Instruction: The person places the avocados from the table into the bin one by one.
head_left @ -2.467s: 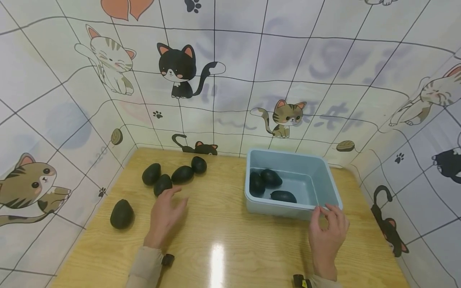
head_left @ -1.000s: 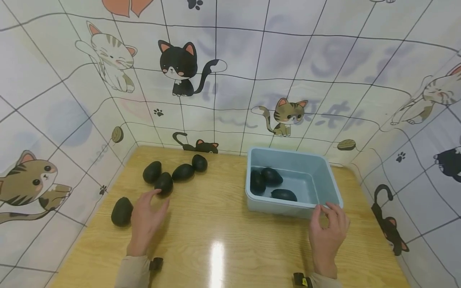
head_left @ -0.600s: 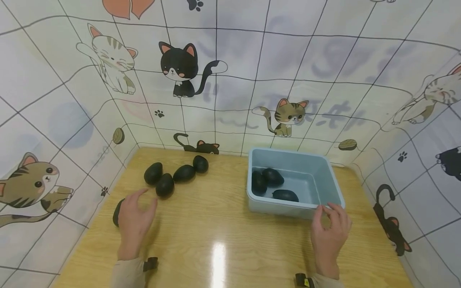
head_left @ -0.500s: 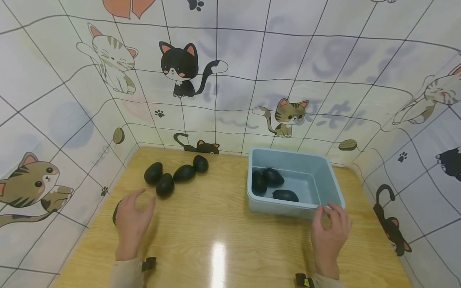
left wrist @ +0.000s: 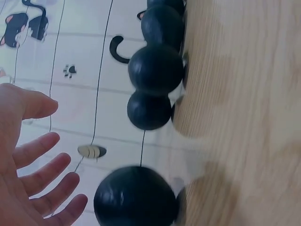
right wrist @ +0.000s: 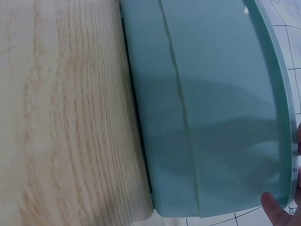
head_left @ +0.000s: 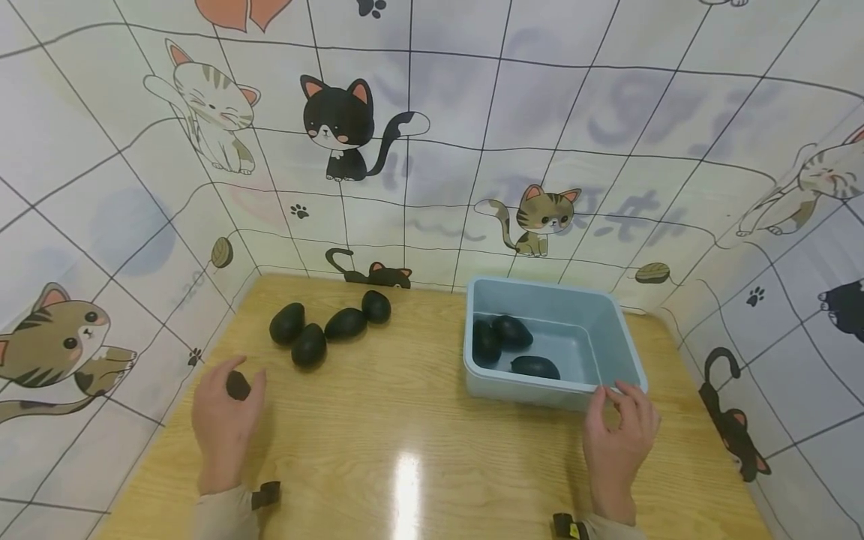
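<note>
My left hand point(head_left: 224, 427) hovers over a dark green avocado point(head_left: 237, 385) at the table's left, part of which shows between thumb and fingers. In the left wrist view the fingers are spread and curve loosely, with a gap between them and the nearest avocado point(left wrist: 135, 197). Several more avocados point(head_left: 309, 346) lie in a cluster just beyond. My right hand point(head_left: 619, 442) pinches the near right rim of a light blue plastic bin point(head_left: 526, 394). Its thumb point(right wrist: 275, 209) presses the outer wall in the right wrist view. Three avocados point(head_left: 513, 333) lie inside the bin, toward its left.
The wooden table point(head_left: 405, 420) backs onto a white wall covering point(head_left: 432, 150) printed with cats and grid lines, which also closes off both sides. Bare tabletop stretches between the avocado cluster and the bin.
My left hand has moved left, away from the cluster, to above the separate avocado at the near left. The right hand keeps its place on the bin's rim.
</note>
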A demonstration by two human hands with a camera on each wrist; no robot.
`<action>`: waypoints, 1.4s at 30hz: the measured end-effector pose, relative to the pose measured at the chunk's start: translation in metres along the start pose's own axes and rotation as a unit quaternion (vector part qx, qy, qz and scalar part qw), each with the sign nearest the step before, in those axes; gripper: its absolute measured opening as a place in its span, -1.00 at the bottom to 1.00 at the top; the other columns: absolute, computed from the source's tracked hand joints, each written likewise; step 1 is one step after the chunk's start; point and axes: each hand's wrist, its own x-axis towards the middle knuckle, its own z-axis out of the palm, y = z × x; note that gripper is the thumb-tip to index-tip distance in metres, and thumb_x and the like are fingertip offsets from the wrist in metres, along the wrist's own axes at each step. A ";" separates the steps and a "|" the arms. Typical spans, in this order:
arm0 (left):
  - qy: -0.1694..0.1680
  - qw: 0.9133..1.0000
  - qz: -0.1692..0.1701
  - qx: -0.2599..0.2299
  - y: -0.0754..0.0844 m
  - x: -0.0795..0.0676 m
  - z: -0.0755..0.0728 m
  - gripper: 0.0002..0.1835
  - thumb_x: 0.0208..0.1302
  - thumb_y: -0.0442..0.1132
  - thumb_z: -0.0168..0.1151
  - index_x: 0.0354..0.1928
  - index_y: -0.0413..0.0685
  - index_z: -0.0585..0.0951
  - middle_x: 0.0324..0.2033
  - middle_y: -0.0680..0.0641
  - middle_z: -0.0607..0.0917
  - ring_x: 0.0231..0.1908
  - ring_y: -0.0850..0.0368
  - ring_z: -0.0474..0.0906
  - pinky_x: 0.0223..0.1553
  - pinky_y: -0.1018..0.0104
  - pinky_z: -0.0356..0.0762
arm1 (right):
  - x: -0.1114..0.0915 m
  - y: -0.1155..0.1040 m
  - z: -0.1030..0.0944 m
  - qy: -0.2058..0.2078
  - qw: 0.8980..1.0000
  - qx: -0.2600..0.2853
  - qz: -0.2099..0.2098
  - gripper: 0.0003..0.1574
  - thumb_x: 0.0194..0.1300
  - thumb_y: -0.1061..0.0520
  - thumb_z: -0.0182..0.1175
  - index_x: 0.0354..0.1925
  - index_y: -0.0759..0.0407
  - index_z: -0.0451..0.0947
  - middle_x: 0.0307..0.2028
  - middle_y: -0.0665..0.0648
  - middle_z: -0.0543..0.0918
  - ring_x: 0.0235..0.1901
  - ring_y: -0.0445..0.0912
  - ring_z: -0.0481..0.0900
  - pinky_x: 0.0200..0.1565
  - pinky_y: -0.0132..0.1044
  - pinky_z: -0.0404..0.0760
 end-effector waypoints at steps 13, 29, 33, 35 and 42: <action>0.029 0.999 -0.037 0.014 -0.022 0.004 -0.010 -0.59 0.40 -0.13 0.37 0.18 -0.19 0.71 0.22 -0.34 0.69 0.31 -0.39 0.51 0.31 -0.36 0.38 | -0.002 0.002 -0.001 0.002 1.000 -0.001 0.009 -0.90 0.33 0.39 0.36 -0.26 0.51 0.69 -0.04 0.41 0.72 0.05 0.08 0.52 0.07 -0.60 0.29; -0.007 0.996 -0.082 0.029 -0.037 0.003 -0.003 -0.51 0.45 -0.06 0.29 0.28 -0.21 0.65 0.28 -0.38 0.63 0.33 -0.44 0.48 0.30 -0.40 0.38 | 0.000 0.001 0.000 0.007 1.000 0.012 -0.008 -0.89 0.31 0.39 0.36 -0.27 0.52 0.69 -0.07 0.46 0.72 -0.03 0.30 0.54 0.12 -0.51 0.25; -0.014 0.996 -0.083 0.031 -0.038 0.001 -0.002 -0.51 0.45 -0.06 0.27 0.28 -0.22 0.64 0.25 -0.42 0.62 0.26 -0.46 0.49 0.17 -0.40 0.41 | 0.001 -0.001 -0.001 0.007 1.000 0.015 -0.009 -0.88 0.32 0.39 0.35 -0.27 0.54 0.68 -0.07 0.47 0.72 -0.01 0.35 0.53 0.15 -0.49 0.25; -0.021 0.996 -0.085 0.035 -0.038 0.000 -0.002 -0.51 0.46 -0.05 0.27 0.28 -0.21 0.64 0.24 -0.42 0.62 0.24 -0.46 0.50 0.14 -0.37 0.42 | 0.001 -0.002 -0.001 0.006 1.000 0.013 -0.007 -0.87 0.33 0.39 0.34 -0.27 0.54 0.68 -0.07 0.46 0.71 0.00 0.35 0.53 0.15 -0.50 0.25; -0.086 0.988 -0.100 0.077 -0.042 0.001 -0.002 -0.40 0.48 -0.02 0.24 0.40 -0.24 0.54 0.32 -0.50 0.54 0.27 -0.52 0.45 0.14 -0.42 0.41 | 0.001 -0.004 -0.001 0.004 1.000 0.009 -0.006 -0.86 0.34 0.38 0.34 -0.27 0.54 0.67 -0.07 0.47 0.71 0.03 0.38 0.52 0.18 -0.49 0.24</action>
